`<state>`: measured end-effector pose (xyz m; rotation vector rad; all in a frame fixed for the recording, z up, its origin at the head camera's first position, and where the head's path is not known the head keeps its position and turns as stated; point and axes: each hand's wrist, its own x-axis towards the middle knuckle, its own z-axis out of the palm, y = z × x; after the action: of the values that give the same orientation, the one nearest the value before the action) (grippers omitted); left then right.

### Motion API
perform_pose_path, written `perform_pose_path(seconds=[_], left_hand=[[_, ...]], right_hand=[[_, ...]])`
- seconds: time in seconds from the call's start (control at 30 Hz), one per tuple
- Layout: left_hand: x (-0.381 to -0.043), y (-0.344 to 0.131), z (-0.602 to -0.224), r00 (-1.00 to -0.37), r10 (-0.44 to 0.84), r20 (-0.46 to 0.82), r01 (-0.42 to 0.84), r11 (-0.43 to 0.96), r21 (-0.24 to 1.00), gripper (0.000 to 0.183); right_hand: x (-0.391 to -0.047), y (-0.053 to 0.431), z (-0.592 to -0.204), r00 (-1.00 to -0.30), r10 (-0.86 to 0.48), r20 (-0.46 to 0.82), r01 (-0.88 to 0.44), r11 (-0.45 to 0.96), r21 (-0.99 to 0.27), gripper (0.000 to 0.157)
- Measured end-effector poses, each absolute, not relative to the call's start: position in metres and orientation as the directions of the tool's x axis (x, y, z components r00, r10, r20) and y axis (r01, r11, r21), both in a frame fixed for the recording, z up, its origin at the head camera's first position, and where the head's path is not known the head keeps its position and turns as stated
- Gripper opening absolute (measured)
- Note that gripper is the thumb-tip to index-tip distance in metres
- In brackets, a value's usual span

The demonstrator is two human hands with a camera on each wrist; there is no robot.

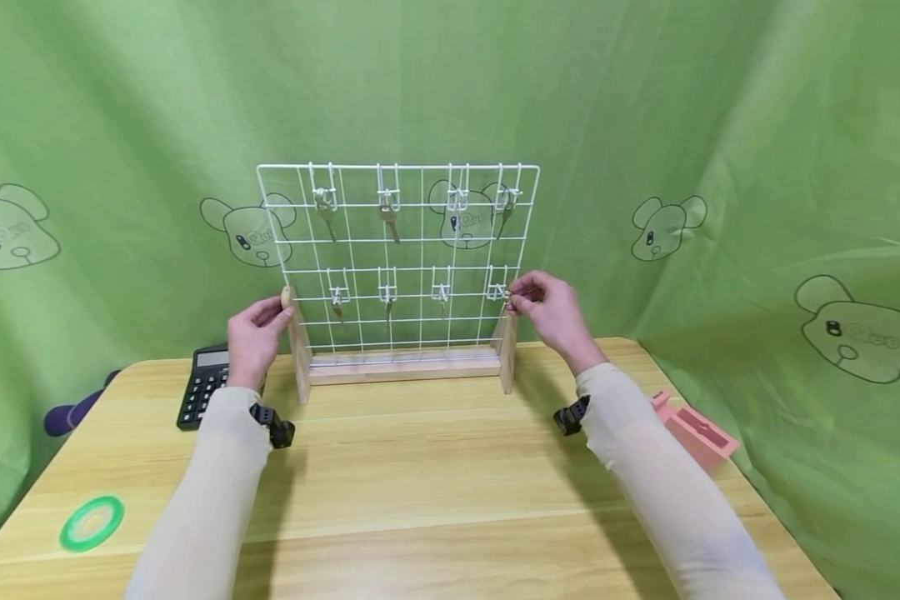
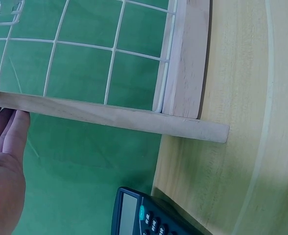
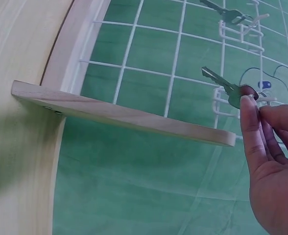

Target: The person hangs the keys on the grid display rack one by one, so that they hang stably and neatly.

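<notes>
A white wire grid rack [image 1: 397, 240] stands upright on a wooden base. My right hand [image 1: 551, 310] pinches a metal key [image 3: 232, 93] by its round head at the lower right hook [image 1: 497, 291]. In the right wrist view the key's blade points away from the fingertips, and its head overlaps the hook. At the rack's other side, my left hand [image 1: 255, 337] grips the top end of the left wooden upright [image 2: 105, 115] between thumb and fingers. Several other keys hang from hooks, such as one at the upper left [image 1: 327, 218] and one beside it [image 1: 388, 221].
Left of the rack, a black calculator [image 1: 204, 387] lies behind my left forearm. A green ring [image 1: 92, 523] is at the table's left side. Pink box-shaped pieces [image 1: 697, 437] sit at the right edge. Green curtain [image 1: 607, 100] hangs behind the wooden table [image 1: 412, 492].
</notes>
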<state>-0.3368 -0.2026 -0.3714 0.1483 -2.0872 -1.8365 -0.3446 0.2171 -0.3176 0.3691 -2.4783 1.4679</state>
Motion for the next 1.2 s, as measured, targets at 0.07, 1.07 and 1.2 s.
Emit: perform_pose_path(seconds=[0.07, 1.07, 1.2], left_hand=[[-0.337, -0.202, -0.371, -0.932, -0.307, 0.192, 0.153, 0.146, 0.977, 0.041], [-0.304, -0.213, -0.406, -0.971, -0.139, 0.196, 0.118, 0.431, 0.895, 0.044], [-0.287, -0.215, -0.412, -0.988, -0.038, 0.151, 0.104, 0.56, 0.822, 0.053]], right_hand=[[-0.346, 0.218, -0.32, -0.943, -0.086, 0.322, -0.324, 0.463, -0.825, 0.02], [-0.286, 0.238, -0.386, -0.951, -0.26, 0.166, -0.302, 0.682, -0.666, 0.024], [-0.267, 0.243, -0.397, -0.955, -0.265, 0.135, -0.288, 0.709, -0.644, 0.025]])
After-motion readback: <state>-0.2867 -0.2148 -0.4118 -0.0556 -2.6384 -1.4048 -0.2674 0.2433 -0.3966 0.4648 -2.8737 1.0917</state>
